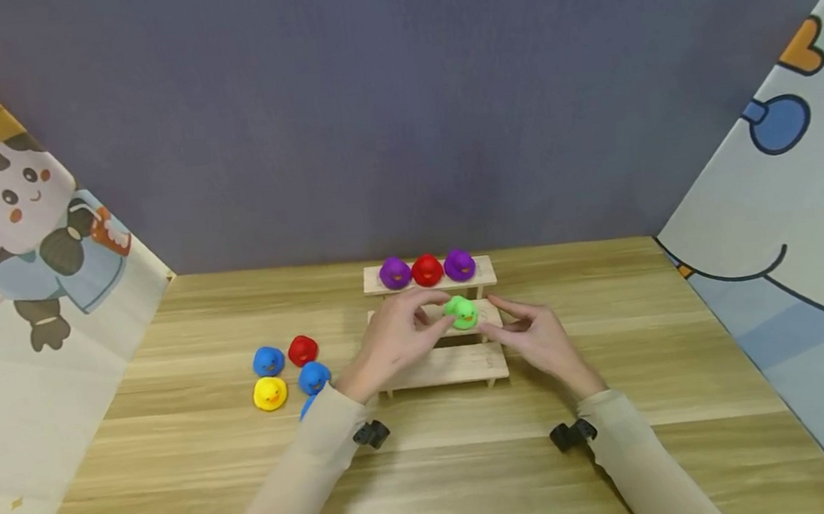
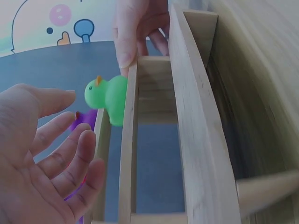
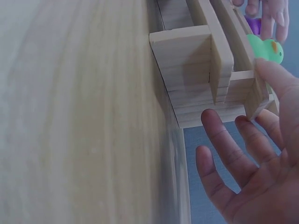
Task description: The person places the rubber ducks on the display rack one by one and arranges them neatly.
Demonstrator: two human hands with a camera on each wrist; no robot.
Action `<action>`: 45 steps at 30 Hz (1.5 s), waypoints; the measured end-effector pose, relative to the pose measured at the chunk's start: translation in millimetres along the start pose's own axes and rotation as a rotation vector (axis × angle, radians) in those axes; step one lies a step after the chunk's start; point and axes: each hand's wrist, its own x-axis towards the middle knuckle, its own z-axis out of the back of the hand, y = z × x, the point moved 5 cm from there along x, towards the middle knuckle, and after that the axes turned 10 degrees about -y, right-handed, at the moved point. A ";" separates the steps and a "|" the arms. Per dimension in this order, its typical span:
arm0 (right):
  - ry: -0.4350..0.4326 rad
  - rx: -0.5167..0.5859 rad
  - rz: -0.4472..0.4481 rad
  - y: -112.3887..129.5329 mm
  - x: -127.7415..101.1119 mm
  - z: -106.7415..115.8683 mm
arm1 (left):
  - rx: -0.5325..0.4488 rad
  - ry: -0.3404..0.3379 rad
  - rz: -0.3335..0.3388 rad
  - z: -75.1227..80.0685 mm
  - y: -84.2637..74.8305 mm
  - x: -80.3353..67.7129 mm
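The green duck [image 1: 461,313] sits on the middle step of the wooden stair rack [image 1: 445,367], centre frame. My left hand [image 1: 391,341] and right hand [image 1: 537,339] flank it, fingers relaxed, holding nothing. Placement step appears complete; next, I judge, withdraw both hands clear.

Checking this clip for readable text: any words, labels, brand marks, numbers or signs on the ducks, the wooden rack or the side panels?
No readable text in any view.
Green rubber duck, the other small ducks and the stepped wooden rack: no markings show.
Left cartoon panel: pictures only, plus an orange mark at its lower corner, cut off and unreadable.
Right cartoon panel: drawn shapes only.
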 end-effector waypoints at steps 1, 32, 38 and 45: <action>-0.001 -0.003 -0.002 -0.1 -0.3 -0.1 | -0.002 0.001 0.000 2.3 1.6 -1.9; -0.017 -0.040 0.004 -0.9 1.2 0.8 | 0.080 -0.166 0.136 101.1 90.1 -75.1; -0.007 -0.035 0.016 1.0 0.5 0.0 | 0.092 -0.197 0.150 111.4 104.7 -88.3; -0.018 -0.038 0.014 0.4 1.4 1.6 | 0.127 -0.235 0.150 123.7 117.5 -98.7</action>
